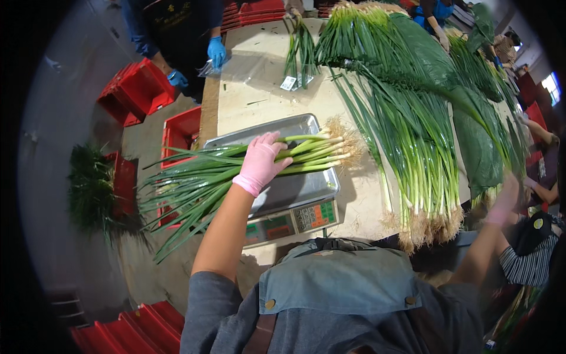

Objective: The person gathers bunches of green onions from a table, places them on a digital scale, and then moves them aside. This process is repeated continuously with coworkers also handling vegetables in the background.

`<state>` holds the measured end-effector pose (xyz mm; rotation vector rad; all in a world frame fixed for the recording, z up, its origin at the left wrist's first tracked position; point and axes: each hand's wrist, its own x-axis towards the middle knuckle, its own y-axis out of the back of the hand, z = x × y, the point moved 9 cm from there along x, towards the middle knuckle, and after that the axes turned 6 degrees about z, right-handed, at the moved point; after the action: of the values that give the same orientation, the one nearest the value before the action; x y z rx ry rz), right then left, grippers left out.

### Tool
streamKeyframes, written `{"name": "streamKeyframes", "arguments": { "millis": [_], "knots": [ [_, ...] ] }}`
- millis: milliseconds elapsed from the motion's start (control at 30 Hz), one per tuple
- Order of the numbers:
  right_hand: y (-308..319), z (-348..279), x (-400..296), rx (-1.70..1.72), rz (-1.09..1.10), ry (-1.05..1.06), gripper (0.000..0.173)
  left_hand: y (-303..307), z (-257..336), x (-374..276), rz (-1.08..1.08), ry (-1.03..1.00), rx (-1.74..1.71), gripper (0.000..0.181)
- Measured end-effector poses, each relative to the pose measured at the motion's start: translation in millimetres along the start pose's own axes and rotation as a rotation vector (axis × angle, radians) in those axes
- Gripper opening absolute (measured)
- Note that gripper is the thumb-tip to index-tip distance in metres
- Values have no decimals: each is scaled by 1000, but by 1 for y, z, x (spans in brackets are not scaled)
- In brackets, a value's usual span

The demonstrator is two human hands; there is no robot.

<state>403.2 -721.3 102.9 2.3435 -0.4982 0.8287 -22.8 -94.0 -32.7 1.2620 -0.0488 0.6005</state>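
Note:
My left hand [264,160], in a pink glove, lies over a bunch of green onions [309,152], fingers and thumb curled around the stalks. The bunch rests across the metal pan [305,188] of a digital scale, roots to the right and leaves hanging past the left side. A keypad [314,216] is on the scale's near side. At the far right my right hand [504,201], also pink-gloved, is motion-blurred. A long blurred green onion [471,106] runs from it up and left over the pile; the fingers themselves are unclear.
Loose green onions [424,168] lie right of the scale, near dark green plastic sheeting [475,150]. A clear plastic bag [261,73] lies at the far side. A blue-gloved person's hand [216,52] touches it. Red crates [137,90] stand left; other people work at right.

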Motion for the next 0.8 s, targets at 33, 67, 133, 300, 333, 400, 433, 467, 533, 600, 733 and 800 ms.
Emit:
{"name": "streamKeyframes", "arguments": {
  "millis": [33,67,133,300,333,400,433,467,533,600,733,800],
  "knots": [
    [-15,11,-13,-45,-54,-17,20,15,4,-2,57,-11,21,36],
    [-40,41,-34,95,-187,-293,15,34,6,-1,143,-29,-5,41],
    [-78,30,-83,113,-311,-190,9,78,11,-4,246,-3,-6,44],
    [-162,25,-204,-335,-882,-23,17,186,42,-20,482,-38,130,44],
    [-161,11,-226,-329,-931,-107,19,195,45,-23,486,-8,124,45],
    [-164,4,-247,-373,-972,-144,19,206,53,-26,501,-9,151,48],
    [-167,4,-253,-411,-1018,-127,19,204,55,-25,483,-3,157,49],
    [-170,6,-257,-407,-1032,-143,20,199,57,-23,464,1,161,50],
    [-177,12,-262,-403,-1049,-170,21,178,57,-18,390,23,185,55],
    [-180,7,-266,-363,-1054,-44,23,141,56,-9,250,57,184,71],
    [-167,-40,-287,-492,-1141,-65,23,38,48,12,-42,78,222,106],
    [-163,-61,-291,-583,-1197,-61,24,2,54,19,-54,-23,327,122]
  ]
}}
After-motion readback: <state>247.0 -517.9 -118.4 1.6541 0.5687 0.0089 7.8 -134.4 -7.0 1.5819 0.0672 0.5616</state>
